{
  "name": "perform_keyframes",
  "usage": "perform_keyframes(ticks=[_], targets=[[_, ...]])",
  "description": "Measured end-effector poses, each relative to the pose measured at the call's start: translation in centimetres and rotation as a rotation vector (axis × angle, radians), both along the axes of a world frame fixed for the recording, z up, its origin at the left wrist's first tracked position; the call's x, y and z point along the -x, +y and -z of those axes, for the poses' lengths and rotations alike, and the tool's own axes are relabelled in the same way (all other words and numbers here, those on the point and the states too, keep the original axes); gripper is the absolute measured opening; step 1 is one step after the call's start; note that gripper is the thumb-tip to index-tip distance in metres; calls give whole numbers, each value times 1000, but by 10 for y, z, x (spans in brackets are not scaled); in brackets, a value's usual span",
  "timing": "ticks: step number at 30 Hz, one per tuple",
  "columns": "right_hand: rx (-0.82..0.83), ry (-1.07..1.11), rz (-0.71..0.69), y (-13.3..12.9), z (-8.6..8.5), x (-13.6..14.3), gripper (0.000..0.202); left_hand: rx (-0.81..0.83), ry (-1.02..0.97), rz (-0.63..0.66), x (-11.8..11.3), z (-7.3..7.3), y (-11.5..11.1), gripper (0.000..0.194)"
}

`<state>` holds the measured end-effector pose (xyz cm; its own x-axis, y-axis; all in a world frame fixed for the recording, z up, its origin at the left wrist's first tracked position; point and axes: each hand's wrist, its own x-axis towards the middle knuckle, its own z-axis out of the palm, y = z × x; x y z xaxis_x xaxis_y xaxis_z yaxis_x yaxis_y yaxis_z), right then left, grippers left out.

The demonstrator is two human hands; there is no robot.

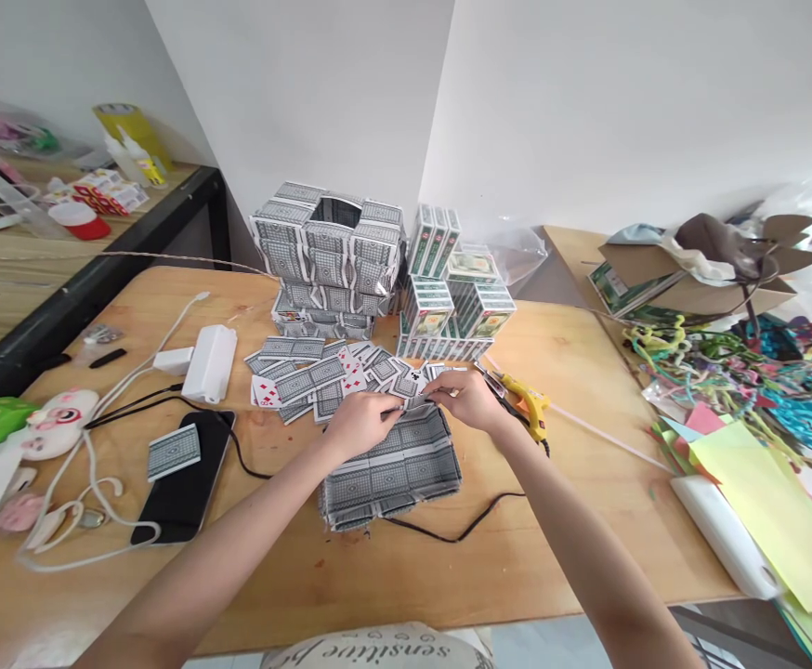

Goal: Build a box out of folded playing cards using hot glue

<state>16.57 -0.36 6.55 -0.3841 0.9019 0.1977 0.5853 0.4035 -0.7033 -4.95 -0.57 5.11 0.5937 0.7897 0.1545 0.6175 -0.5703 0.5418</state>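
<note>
Head view: hands [364, 425] [467, 401] pinching far rim of shallow, rectangular, grey-patterned playing-card tray [390, 472].

The single view looks from the wearer's head, forward and down across the worktop [601, 530] toward the white wall [552, 111], near enough that the left hand [365, 426] and right hand [470, 401] sit about mid-frame, forearms [239, 569] entering from below.

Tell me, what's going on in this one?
A person's left hand and right hand are at the far rim of an open tray made of playing cards; what the fingertips pinch is hard to see. Loose cards lie spread beyond it, a taller card structure stands behind them, and a yellow glue gun lies to the right.
</note>
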Motion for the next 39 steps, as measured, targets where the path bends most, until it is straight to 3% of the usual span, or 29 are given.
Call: perform_keyframes(ticks=[4,9,13,18,25,35,39], targets=[[-18,-50,-6,-1,-5,3,16,-5,30,-3,0,-1,-1,19],[-110,-402,-101,-3,-21,15,13,-51,173,-13,1,-8,-1,22],[-137,-554,-117,-3,-21,22,13,-122,345,43,1,-17,1,21],[-130,-540,-151,-3,-18,22,14,-94,316,44,1,-18,5,24],[-111,-519,-204,1,-18,23,17,-89,282,13,3,-6,4,26],[-82,-338,-113,0,-11,24,14,-20,156,33,3,-5,5,25],[8,-229,-154,3,-13,15,14,8,103,45,3,-6,5,29]])
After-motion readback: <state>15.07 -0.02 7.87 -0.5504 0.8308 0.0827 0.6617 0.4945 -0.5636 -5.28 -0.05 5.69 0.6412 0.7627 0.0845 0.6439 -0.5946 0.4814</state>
